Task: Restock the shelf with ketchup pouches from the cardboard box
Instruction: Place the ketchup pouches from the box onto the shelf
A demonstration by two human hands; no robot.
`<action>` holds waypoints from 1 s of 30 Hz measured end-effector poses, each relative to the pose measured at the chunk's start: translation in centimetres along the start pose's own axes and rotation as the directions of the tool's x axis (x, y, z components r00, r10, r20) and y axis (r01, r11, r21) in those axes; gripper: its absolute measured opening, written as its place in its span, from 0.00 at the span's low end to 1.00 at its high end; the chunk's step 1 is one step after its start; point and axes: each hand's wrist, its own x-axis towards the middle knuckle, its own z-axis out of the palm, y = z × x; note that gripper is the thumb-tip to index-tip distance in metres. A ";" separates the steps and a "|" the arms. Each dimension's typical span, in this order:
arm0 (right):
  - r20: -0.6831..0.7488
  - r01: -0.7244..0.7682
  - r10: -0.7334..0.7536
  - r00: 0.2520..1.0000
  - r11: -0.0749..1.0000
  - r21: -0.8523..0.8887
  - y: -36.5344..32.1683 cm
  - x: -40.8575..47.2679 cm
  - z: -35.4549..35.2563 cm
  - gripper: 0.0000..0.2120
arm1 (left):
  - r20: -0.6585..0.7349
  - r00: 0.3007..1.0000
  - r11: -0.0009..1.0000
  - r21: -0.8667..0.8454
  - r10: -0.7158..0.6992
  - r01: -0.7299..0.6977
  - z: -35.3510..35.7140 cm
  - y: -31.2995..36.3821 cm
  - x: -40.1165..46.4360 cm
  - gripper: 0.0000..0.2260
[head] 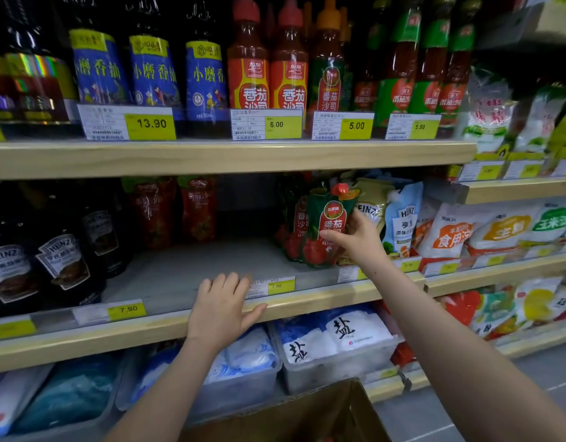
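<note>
Cardboard box (294, 413): nearest the camera, at 6 o'clock along the bottom edge; only its brown flaps show, and how many pouches remain inside cannot be told.
Left hand (222, 309): fingers straight and relaxed, palm resting on the wooden front edge of the middle shelf (83, 346), holding nothing, just left of the 7.90 price tag (281, 285).
Right hand (359, 239): at 3 o'clock from the bare patch of shelf, fingers and thumb pinching the front ketchup pouch (326, 224) on its right side, roughly mid-height.
Pouch position: upright on the grey shelf board, bottom edge seemingly touching it, directly in front of a second matching pouch (297, 220); Heinz pouches (402, 215) stand just beside it at 3 o'clock.
Pouch look: dark green soft stand-up bag, red spout cap at 12 o'clock, red oval label with Chinese characters, tomatoes printed along the base; glossy film, slightly creased.
Done so far: a short row of pouches appears to be in place at the right of the section.
Left to do: a wide bare stretch of shelf lies at 9 o'clock from the held pouch, with only two red packs (176, 208) far back, so I judge the restocking is in its early part.
Step in hand: probably settling this pouch straight before letting go.
</note>
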 end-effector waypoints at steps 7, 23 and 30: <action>0.084 -0.131 0.127 0.988 0.991 0.043 2.2 0.5 0.2 0.19 | -0.006 1.000 1.000 0.011 0.002 -0.002 0.0 0.0 0.0 0.25; -0.123 -0.153 0.191 0.974 0.951 0.267 -1.7 3.2 1.2 0.22 | 0.013 0.999 0.999 -0.026 -0.030 0.031 -0.2 0.2 0.1 0.25; -0.047 -0.167 0.177 0.983 0.972 0.168 1.0 1.2 1.1 0.16 | -0.003 0.999 0.999 -0.018 -0.033 0.033 -0.2 0.3 0.1 0.25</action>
